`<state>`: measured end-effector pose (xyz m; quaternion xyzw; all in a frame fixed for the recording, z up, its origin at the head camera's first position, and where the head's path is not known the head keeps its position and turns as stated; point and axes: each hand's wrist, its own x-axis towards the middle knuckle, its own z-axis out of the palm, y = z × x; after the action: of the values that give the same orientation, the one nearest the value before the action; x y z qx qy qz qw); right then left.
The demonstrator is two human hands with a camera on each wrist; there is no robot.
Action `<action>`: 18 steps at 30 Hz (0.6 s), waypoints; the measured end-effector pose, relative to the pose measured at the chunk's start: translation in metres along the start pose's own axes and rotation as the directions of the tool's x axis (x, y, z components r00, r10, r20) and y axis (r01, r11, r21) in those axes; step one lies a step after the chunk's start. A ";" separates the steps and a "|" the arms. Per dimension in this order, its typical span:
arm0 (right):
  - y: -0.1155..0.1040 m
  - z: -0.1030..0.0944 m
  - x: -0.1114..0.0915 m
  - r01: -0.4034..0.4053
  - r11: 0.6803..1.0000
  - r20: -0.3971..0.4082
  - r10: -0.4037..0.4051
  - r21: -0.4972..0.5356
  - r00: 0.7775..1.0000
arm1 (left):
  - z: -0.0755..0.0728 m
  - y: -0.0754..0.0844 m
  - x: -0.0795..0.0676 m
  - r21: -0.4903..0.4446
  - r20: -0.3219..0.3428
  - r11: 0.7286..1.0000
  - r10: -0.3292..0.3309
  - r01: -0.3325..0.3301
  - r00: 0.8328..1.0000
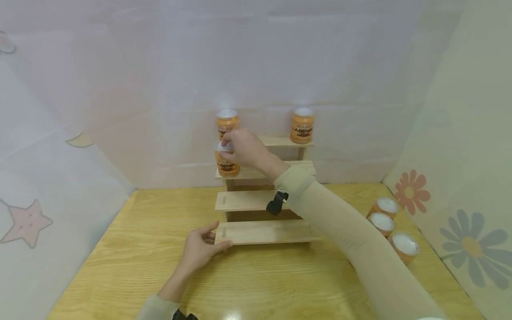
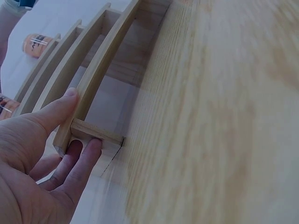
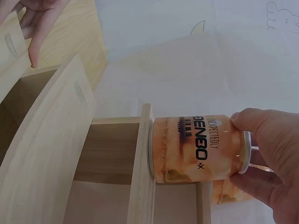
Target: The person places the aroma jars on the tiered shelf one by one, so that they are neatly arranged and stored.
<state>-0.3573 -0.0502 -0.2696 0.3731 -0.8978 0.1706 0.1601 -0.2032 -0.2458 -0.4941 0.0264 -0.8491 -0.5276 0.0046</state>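
Note:
A stepped wooden shelf [image 1: 262, 233] stands on the table. My right hand [image 1: 250, 150] pinches the rim of an orange can [image 1: 227, 168] at the left end of the second step from the top. In the right wrist view that can [image 3: 198, 147] stands with its base against the step, thumb and fingers around its lid end. My left hand [image 1: 198, 251] grips the left end of the lowest step, thumb [image 2: 60, 109] on one face and fingers curled beneath. On the top step are another orange can [image 1: 226, 121], partly hidden at left, and a third can [image 1: 302, 126] at right.
Several more orange cans [image 1: 405, 244] with pale lids stand at the table's right side, partly behind my right sleeve. White cloth walls [image 1: 192, 89] surround the wooden table [image 1: 160, 222] at the back and sides.

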 end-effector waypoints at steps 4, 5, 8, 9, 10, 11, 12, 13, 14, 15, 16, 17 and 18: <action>0.001 0.001 -0.003 -0.007 1.000 0.005 0.007 0.008 1.000 | 0.002 -0.001 -0.001 -0.001 0.002 1.000 -0.007 0.007 1.000; 0.001 0.001 -0.004 -0.016 1.000 0.009 0.016 0.013 1.000 | 0.002 -0.001 -0.001 -0.001 0.003 1.000 -0.009 0.009 1.000; 0.003 0.000 -0.007 -0.049 0.998 0.015 0.049 0.031 0.999 | 0.004 -0.002 -0.002 -0.003 0.006 1.000 -0.010 0.010 1.000; 0.003 0.000 -0.007 -0.057 0.998 0.015 0.057 0.034 0.998 | 0.005 -0.002 -0.002 -0.004 0.006 1.000 -0.010 0.010 1.000; 0.003 -0.001 -0.008 -0.062 0.997 0.014 0.062 0.038 0.998 | 0.005 -0.002 -0.002 -0.005 0.005 1.000 -0.011 0.011 1.000; 0.004 -0.001 -0.009 -0.063 0.997 0.013 0.063 0.042 0.998 | 0.005 -0.002 -0.002 -0.008 0.003 1.000 -0.012 0.012 1.000; 0.004 -0.001 -0.009 -0.061 0.997 0.011 0.060 0.044 0.998 | 0.005 -0.002 -0.002 -0.009 0.001 1.000 -0.012 0.012 1.000; 0.004 -0.001 -0.009 -0.056 0.997 0.009 0.056 0.048 0.998 | 0.005 -0.002 -0.002 -0.008 -0.001 1.000 -0.011 0.011 1.000; 0.004 -0.001 -0.009 -0.049 0.998 0.006 0.049 0.048 0.999 | 0.004 -0.002 -0.002 -0.006 -0.003 1.000 -0.011 0.011 1.000; 0.004 -0.001 -0.009 -0.041 0.998 0.001 0.041 0.050 0.999 | 0.003 -0.002 -0.002 -0.003 -0.003 1.000 -0.010 0.010 1.000; 0.005 0.000 -0.008 -0.036 0.998 -0.002 0.036 0.056 0.999 | 0.002 -0.002 -0.002 0.000 -0.004 1.000 -0.009 0.009 1.000; 0.005 0.001 -0.008 -0.032 0.997 -0.007 0.033 0.065 0.999 | 0.001 -0.002 -0.002 0.004 -0.004 1.000 -0.008 0.008 1.000; 0.006 0.001 -0.008 -0.031 0.997 -0.010 0.032 0.077 0.999 | 0.000 -0.002 -0.002 0.007 -0.005 1.000 -0.007 0.007 1.000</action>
<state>-0.3560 -0.0419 -0.2754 0.3640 -0.8954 0.2096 0.1477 -0.2010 -0.2465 -0.4960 0.0306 -0.8508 -0.5245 0.0046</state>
